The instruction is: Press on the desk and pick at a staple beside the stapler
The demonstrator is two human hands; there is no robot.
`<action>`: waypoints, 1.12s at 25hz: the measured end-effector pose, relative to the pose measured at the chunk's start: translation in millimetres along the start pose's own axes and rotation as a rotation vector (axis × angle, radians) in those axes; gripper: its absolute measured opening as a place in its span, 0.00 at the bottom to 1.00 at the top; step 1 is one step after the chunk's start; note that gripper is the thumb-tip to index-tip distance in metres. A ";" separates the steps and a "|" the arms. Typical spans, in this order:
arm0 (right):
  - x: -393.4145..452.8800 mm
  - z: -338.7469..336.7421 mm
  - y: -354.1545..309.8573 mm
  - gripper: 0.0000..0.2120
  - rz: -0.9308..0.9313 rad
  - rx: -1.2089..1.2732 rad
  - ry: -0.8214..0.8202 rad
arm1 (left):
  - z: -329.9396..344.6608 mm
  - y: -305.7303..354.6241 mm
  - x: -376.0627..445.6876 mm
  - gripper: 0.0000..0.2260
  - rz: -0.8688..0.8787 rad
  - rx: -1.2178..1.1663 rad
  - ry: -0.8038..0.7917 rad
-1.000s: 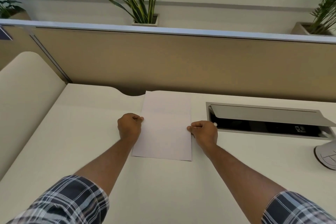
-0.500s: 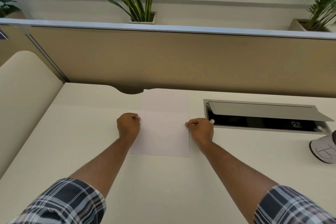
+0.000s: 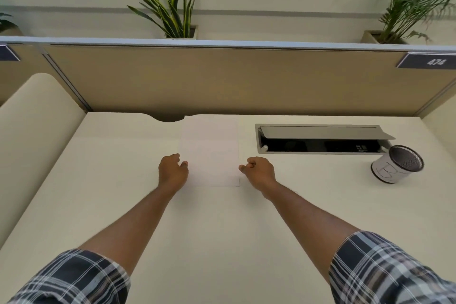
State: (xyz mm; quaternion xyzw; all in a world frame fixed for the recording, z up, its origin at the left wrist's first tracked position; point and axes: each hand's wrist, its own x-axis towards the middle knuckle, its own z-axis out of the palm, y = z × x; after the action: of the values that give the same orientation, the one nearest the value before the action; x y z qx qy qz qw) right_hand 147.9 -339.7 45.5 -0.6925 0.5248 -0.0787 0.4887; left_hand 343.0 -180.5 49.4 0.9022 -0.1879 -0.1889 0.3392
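A white sheet of paper (image 3: 209, 150) lies flat on the cream desk (image 3: 222, 217), its far edge near the partition. My left hand (image 3: 172, 171) sits at the sheet's left edge, fingers loosely curled, thumb tip touching or just over the edge. At the sheet's right edge is my right hand (image 3: 259, 171), fingers loosely curled, fingertips just beside the paper. Neither hand grips the sheet. Plaid sleeves show on both arms at the bottom.
An open cable box with a raised metal flap (image 3: 320, 140) is set into the desk to the right of the paper. A white mesh-topped cup (image 3: 396, 167) stands at the far right. A tan partition (image 3: 222, 79) closes the back, with plants behind it.
Both hands pinched the sheet's side edges earlier; now they have let go and rest beside it with looser fingers. The view has shifted, bringing the cup fully into sight.
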 end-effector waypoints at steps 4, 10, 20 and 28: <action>-59.3 -24.7 16.8 0.22 -0.024 0.030 0.014 | 2.0 -4.4 -71.5 0.20 0.097 0.025 -0.060; -135.2 -57.7 57.9 0.21 -0.050 0.078 0.032 | 26.1 -9.7 -175.8 0.19 0.208 0.011 -0.150; -222.3 -108.7 154.5 0.13 -0.051 0.106 0.085 | 87.9 -0.7 -291.6 0.22 0.432 0.120 -0.347; -231.5 -177.7 218.5 0.10 -0.083 0.033 0.221 | 152.8 41.3 -310.8 0.30 0.599 0.296 -0.441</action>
State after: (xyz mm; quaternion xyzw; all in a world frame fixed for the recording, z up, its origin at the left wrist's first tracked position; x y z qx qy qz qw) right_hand -205.7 -252.9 63.6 -0.6927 0.5450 -0.1835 0.4353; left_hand -3.9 -146.9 37.3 0.7844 -0.5362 -0.2418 0.1970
